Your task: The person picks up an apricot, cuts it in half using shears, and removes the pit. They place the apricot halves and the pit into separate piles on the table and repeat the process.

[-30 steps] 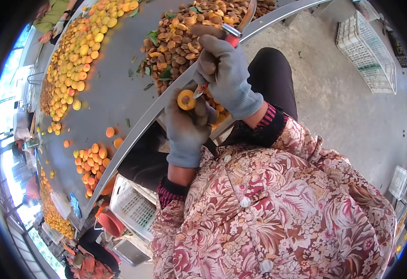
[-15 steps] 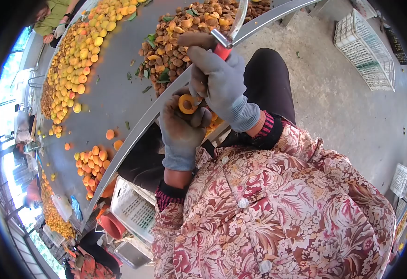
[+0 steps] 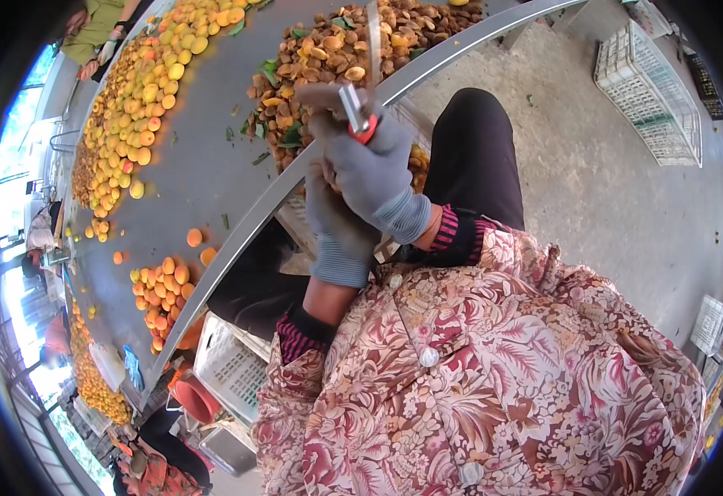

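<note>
My right hand (image 3: 374,169), in a grey glove, is closed round the red handle of a knife (image 3: 373,50). The knife's curved blade points up, over a heap of brown apricot pits (image 3: 328,58) mixed with orange pieces and leaves. Pressed close below and to the left is my left hand (image 3: 337,227), also gloved. Its fingers are curled and mostly covered by the right hand, so anything inside them is hidden. Both hands are at the metal table's raised edge (image 3: 250,219), above my lap.
Whole apricots (image 3: 142,116) lie in a long pile on the table, with a smaller cluster (image 3: 163,293) near its edge. White crates stand below left (image 3: 233,372) and on the floor at right (image 3: 646,95). A red container (image 3: 196,397) and other people are at left.
My hands have come together. The open apricot half that showed in my left hand is out of sight. The knife has swung left and stands more upright.
</note>
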Available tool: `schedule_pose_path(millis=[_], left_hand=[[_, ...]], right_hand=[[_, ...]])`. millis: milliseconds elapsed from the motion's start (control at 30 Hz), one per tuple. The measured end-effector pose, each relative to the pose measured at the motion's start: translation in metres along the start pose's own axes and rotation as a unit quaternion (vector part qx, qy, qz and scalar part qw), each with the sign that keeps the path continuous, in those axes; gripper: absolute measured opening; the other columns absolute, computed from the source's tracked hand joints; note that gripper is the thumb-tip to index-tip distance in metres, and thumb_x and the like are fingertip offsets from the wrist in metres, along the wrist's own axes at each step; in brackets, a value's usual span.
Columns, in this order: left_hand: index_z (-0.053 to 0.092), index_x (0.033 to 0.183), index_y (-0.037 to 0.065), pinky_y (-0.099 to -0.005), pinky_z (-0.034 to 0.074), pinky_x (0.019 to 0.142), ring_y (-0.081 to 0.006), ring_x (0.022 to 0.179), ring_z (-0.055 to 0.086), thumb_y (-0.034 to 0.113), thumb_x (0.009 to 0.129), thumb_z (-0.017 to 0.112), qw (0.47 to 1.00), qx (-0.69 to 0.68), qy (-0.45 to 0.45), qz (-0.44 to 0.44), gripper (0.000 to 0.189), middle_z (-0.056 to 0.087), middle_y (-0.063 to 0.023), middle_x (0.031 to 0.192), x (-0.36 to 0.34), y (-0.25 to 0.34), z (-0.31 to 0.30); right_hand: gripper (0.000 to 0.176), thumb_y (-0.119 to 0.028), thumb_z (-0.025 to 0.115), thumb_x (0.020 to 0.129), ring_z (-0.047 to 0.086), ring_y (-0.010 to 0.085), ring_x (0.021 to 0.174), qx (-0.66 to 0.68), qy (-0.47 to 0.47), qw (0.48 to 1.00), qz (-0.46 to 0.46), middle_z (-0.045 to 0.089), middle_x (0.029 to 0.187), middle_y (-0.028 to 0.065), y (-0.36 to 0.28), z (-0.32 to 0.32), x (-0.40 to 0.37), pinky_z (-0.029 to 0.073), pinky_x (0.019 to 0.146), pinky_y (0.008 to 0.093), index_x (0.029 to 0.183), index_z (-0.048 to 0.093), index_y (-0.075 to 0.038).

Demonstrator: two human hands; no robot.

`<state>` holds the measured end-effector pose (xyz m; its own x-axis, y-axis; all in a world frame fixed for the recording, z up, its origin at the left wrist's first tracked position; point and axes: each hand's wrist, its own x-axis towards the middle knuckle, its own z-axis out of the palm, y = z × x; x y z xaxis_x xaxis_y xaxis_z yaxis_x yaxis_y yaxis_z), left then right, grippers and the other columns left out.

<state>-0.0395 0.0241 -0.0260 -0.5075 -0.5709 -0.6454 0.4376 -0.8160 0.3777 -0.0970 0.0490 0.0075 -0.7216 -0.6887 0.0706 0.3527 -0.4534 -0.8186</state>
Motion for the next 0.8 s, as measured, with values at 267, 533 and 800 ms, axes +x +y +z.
schedule_pose_path(millis=[267, 533, 800], left_hand=[[0.053, 0.094, 0.012, -0.0329, 0.051, 0.071, -0.0173, 0.081, 0.061, 0.038, 0.09, 0.042, 0.994, 0.014, 0.108, 0.029, 0.029, 0.06, -0.0032, 0.087, 0.009, -0.008, 0.004], [0.054, 0.093, 0.01, -0.0351, 0.048, 0.051, -0.0165, 0.061, 0.059, 0.035, 0.093, 0.038, 0.995, 0.07, -0.003, 0.074, 0.03, 0.06, -0.0042, 0.08, 0.011, -0.003, -0.011], [0.05, 0.101, 0.007, -0.0336, 0.047, 0.044, -0.0208, 0.054, 0.058, 0.034, 0.095, 0.037, 0.986, 0.14, -0.085, 0.017, 0.031, 0.061, -0.0093, 0.082, -0.007, 0.003, 0.008]], right_hand=[[0.022, -0.005, 0.054, 0.084, 0.04, 0.0043, 0.041, 0.049, 0.045, 0.995, 0.076, 0.052, 0.058, 0.0014, 0.0, -0.013, 0.027, 0.032, 0.038, 0.0202, 0.104, 0.061, 0.001], [0.017, -0.005, 0.055, 0.083, 0.041, 0.0074, 0.038, 0.101, 0.048, 0.991, 0.07, 0.049, 0.055, 0.0003, -0.002, -0.015, 0.032, 0.032, 0.035, 0.0214, 0.099, 0.059, -0.003], [0.027, -0.01, 0.048, 0.089, 0.038, 0.0061, 0.043, 0.087, -0.023, 0.994, 0.067, 0.044, 0.055, 0.0008, -0.032, -0.024, 0.029, 0.034, 0.043, 0.0222, 0.111, 0.054, 0.004]])
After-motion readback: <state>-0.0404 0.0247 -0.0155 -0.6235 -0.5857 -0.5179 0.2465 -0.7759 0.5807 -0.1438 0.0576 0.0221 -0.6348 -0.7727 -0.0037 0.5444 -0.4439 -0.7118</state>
